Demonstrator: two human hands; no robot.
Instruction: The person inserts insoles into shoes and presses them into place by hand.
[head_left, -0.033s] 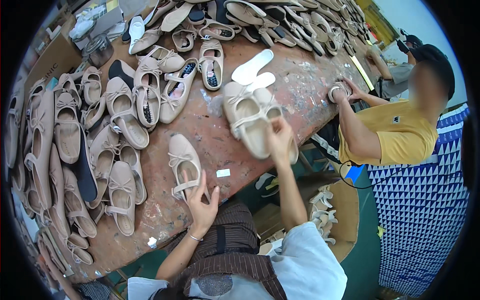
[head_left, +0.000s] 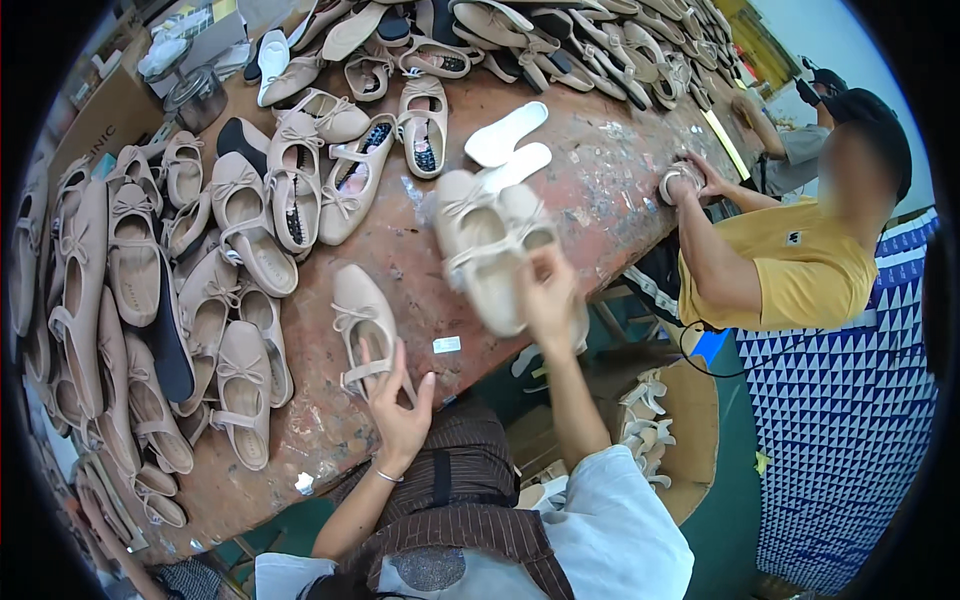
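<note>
My right hand grips a pair of beige strapped flats by their sides. The nearer-left flat of that pair shows its bow and pale inside; the other flat is partly behind my fingers. They are slightly blurred, just above the table. A single beige ballet flat with a bow and strap is at my left hand. The left fingers reach into its opening at the heel end, while the thumb stands apart outside. My palm hides the heel. Two white insoles lie beyond the pair.
Beige shoes crowd the table's left side, and another heap lies along the far edge. A small white label rests on the worn table. Below, a carton holds pale pieces. A person in yellow handles a shoe at right.
My right hand and the pair of flats have shifted a little left and toward me. The single flat and my left hand have moved slightly left.
</note>
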